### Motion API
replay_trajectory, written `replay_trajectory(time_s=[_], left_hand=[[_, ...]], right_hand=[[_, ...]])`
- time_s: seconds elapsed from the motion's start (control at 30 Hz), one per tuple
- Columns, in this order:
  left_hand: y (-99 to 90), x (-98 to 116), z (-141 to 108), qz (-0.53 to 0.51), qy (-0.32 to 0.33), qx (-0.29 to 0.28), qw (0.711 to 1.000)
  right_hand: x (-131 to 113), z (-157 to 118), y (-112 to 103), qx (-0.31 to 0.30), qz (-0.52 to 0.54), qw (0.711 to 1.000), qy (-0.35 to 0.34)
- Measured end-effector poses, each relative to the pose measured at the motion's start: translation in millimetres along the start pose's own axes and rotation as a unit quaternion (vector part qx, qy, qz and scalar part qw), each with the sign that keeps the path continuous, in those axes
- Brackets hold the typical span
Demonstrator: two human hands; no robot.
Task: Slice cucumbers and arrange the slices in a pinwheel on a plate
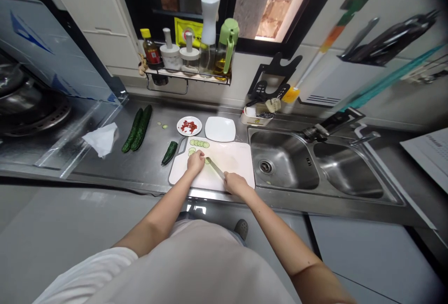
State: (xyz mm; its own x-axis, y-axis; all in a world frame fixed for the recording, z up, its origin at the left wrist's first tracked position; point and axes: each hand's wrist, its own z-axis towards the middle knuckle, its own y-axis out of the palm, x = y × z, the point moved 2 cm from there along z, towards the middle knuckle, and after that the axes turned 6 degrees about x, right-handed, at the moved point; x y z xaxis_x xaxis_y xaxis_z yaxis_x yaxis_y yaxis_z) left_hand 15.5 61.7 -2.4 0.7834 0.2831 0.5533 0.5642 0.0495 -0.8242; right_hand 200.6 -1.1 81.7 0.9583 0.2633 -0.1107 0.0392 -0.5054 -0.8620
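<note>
In the head view, my right hand [235,184] is closed round the handle of a kitchen knife [216,168], its blade pointing up and left over the white cutting board [234,155]. My left hand [196,162] is closed near the knife tip, fingertips pressed together; what they pinch, if anything, is too small to make out. A pale green cucumber slice [207,160] lies by the blade tip. Beyond my left hand, several cucumber slices [199,143] overlap in a row on the board. A cut piece of cucumber [169,153] rests on the counter, left of the board.
Behind the board stand a plate of chopped red pieces [189,132] and a square white plate [220,129]. Two whole cucumbers [137,129] and a crumpled white cloth or tissue [102,139] lie left. A double sink [285,159] is right; a condiment rack [189,76] hangs above.
</note>
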Motion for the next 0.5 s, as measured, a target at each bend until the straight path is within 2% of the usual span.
replay_trajectory(time_s=[0.5], left_hand=[[0.0, 0.3, -0.6, 0.000, 0.004, -0.001, 1.000]], right_hand=[[0.4, 4.1, 1.3, 0.006, 0.010, 1.000, -0.006]])
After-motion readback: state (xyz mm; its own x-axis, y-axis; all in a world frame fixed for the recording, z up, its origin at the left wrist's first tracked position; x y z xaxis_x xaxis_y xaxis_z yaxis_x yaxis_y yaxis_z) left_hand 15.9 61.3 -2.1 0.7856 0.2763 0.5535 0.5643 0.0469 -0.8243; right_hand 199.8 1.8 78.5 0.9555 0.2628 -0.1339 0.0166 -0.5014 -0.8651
